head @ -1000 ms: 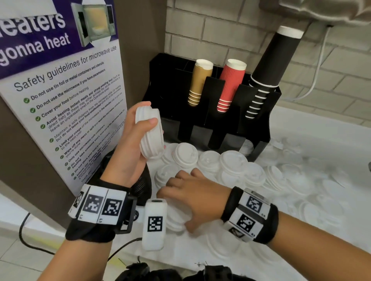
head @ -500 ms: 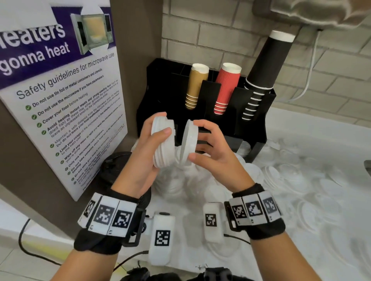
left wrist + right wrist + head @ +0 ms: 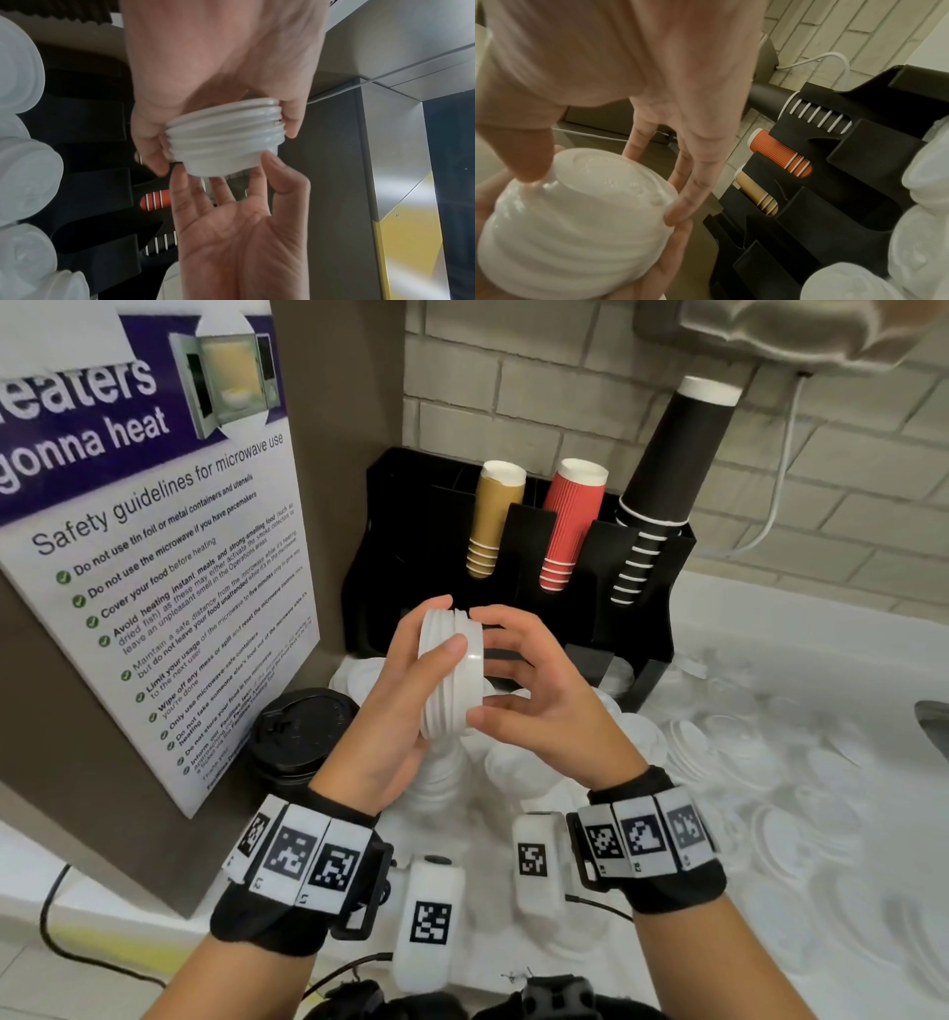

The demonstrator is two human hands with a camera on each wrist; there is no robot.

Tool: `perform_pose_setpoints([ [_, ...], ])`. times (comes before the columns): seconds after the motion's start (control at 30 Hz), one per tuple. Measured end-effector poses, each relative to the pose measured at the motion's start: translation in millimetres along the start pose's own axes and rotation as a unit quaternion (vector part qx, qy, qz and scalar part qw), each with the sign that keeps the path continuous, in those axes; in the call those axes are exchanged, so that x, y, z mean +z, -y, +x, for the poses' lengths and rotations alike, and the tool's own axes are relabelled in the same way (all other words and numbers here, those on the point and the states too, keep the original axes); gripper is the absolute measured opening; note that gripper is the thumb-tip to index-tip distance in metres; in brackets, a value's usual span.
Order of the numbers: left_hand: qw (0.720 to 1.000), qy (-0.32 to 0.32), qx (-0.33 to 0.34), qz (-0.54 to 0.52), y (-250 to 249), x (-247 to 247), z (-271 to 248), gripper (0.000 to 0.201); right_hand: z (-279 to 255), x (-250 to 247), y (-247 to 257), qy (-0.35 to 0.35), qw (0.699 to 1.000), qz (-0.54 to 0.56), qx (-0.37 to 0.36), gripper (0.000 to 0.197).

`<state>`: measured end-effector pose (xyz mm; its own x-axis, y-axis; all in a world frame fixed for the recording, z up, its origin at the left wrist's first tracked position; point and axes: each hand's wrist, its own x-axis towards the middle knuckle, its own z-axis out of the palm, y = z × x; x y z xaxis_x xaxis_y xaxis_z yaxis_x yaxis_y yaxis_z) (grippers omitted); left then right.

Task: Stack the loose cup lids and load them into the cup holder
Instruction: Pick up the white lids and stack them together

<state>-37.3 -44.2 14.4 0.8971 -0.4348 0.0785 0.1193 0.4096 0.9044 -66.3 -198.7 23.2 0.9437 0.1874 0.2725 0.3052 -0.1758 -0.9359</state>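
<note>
stack: nested white lid stack (image 3: 452,672), centre of the head view, held on its side in the air above the counter; its axis runs left-right between the palms.
left hand: left hand (image 3: 405,711) wraps the stack from the left, thumb over the near rims and fingers round the far side. It carries the weight.
right hand: right hand (image 3: 534,695) sits at the stack's right end with its fingers spread and only lightly bent, tips touching the end lid's rim. The left wrist view shows the palm well clear of the lid, so it steadies rather than grips.
end lid: looks nearly seated. A small gap shows at the top edge in the head view; can't tell if it is fully nested.
holder: black cup holder (image 3: 518,567) is directly behind the hands, upper centre of the head view. Its upper slots hold tan cups (image 3: 493,521), red cups (image 3: 570,526) and black cups (image 3: 662,485).
key relation: holder lies straight ahead of both hands and just beyond the stack. Left hand has the grip, so it likely does the loading; the stack would need turning to match a slot.
target slot: can't tell which one takes lids.
remaining: many loose lids (image 3: 719,762) on the white counter (image 3: 821,660), lower right, so I'd judge the task is at an early stage.
</note>
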Motion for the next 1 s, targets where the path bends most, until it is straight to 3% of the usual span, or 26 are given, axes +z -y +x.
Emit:
perform_pose_setpoints([
  [0.2,1.000,-0.002,0.019,0.022,0,-1,0,0.053,-2,-14,5,0.013,0.998,-0.064,0.024,0.071],
  [0.27,0.999,-0.030,0.034,0.015,-2,-4,1,0.049,-4,-22,7,0.004,0.989,-0.143,0.038,0.062],
  [0.33,0.998,-0.052,0.038,0.010,-3,-7,2,0.047,-7,-30,6,0.046,0.968,-0.246,0.029,0.049],
  [0.43,0.998,-0.057,0.037,0.012,-5,-6,3,0.046,-18,-31,3,0.229,0.890,-0.393,0.009,0.043],
  [0.5,0.998,-0.053,0.035,0.018,-5,-5,3,0.045,-30,-25,-1,0.359,0.810,-0.463,0.021,0.052],
  [0.57,0.998,-0.048,0.032,0.023,-4,-5,3,0.047,-45,-18,-7,0.442,0.721,-0.533,0.021,0.064],
  [0.7,0.998,-0.032,0.033,0.030,-4,-5,0,0.058,-76,-17,-16,0.505,0.591,-0.629,0.001,0.088],
  [0.8,0.999,-0.028,0.031,0.032,-4,-4,-1,0.065,-91,-20,-20,0.485,0.507,-0.711,-0.044,0.082],
  [0.87,0.999,-0.025,0.031,0.037,-4,-2,-1,0.068,-97,-23,-25,0.454,0.492,-0.738,-0.086,0.062],
  [0.93,0.998,-0.022,0.032,0.040,-4,-1,-2,0.068,-102,-24,-29,0.432,0.519,-0.732,-0.091,0.053],
  [1.0,0.998,-0.020,0.033,0.040,-4,1,-3,0.068,-101,-22,-30,0.435,0.525,-0.725,-0.099,0.055],
])
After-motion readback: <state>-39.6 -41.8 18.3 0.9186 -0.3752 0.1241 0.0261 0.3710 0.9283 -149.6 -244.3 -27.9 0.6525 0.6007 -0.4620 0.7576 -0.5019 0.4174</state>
